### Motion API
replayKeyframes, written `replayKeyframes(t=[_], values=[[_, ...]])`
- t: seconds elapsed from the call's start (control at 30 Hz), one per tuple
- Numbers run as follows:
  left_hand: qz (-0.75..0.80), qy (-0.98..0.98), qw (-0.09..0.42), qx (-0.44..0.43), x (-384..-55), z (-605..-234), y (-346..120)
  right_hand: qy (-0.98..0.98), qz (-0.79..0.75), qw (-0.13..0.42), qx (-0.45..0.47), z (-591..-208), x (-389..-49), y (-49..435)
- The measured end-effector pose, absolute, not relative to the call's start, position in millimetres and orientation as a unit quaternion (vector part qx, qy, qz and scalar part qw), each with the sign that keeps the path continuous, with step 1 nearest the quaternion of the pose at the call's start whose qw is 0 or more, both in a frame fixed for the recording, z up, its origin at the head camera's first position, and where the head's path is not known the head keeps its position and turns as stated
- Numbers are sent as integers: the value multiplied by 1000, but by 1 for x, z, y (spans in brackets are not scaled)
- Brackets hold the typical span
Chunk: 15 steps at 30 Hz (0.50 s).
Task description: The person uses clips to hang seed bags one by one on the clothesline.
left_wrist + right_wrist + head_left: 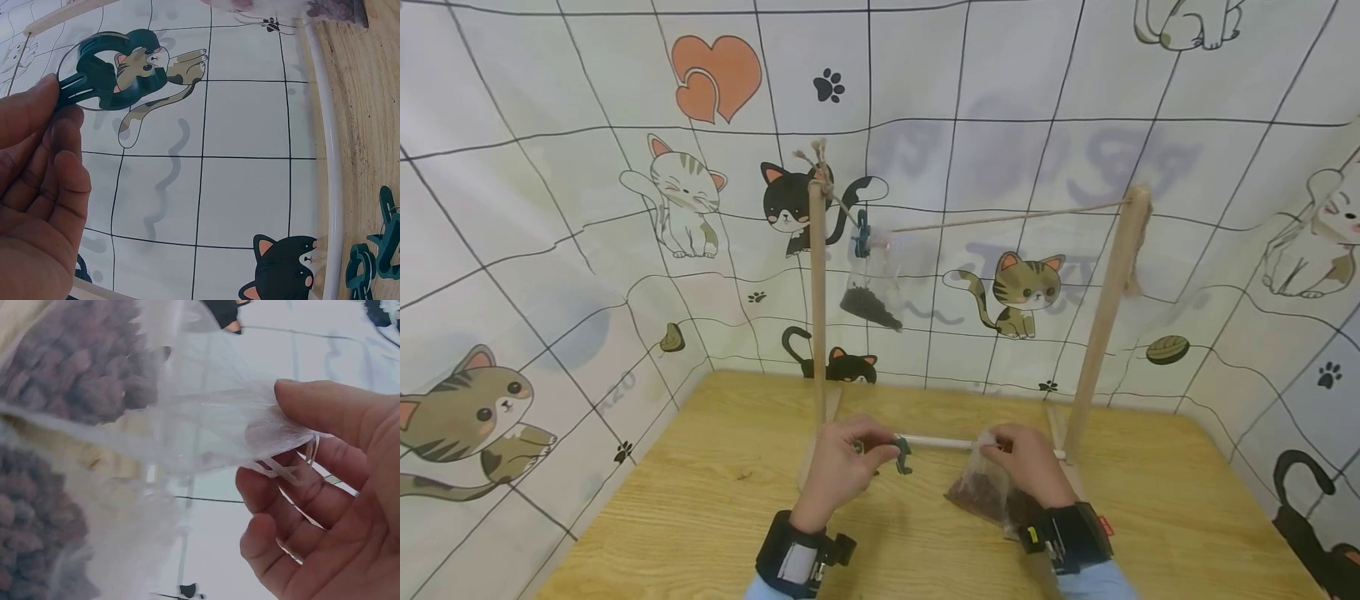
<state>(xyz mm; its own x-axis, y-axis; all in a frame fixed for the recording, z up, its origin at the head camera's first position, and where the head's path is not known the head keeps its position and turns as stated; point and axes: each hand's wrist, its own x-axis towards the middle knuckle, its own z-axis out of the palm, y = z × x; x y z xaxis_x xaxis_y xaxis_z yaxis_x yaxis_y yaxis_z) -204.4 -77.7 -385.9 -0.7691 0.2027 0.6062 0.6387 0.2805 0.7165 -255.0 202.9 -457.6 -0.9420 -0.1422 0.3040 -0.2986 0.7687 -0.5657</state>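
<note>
Steadiness matters most, I judge: the right hand (1033,467) should pinch the neck of the clear bag (981,493) firmly, gathered flat, with a little plastic left bare so that the clip (903,455) could bite on film alone. The right thumb and forefinger are closed on that neck, the other fingers loosely bent. The left hand (842,458) pinches the clip's handles between thumb and fingers, and the jaws stand parted; an even squeeze, mouth turned toward the film, would likely serve better than a twist. Brown, lumpy filling makes the bag bottom-heavy, so slow movement should limit swinging. As for position, the bag hangs down from the right hand's fingertips, toward the left hand and its clip, with a gap between; whether its base touches the worktop (700,500) I cannot tell. A second bag (37,519) lies just beside it, partly hidden by the right arm. Spare clips (361,272) lie beside the white rod (936,442). Above both hands, a dark-filled bag (869,307) hangs at the string (1037,217) by a green peg (861,236).
</note>
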Motion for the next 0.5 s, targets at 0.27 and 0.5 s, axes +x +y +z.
replayKeyframes(t=[0.27,0.5], values=[[-539,-779,190,-258,-206,-388,-77,-923,350,114,116,-439,-226,192],[-534,-783,194,-252,-206,-389,-75,-918,348,133,134,-434,-213,187]])
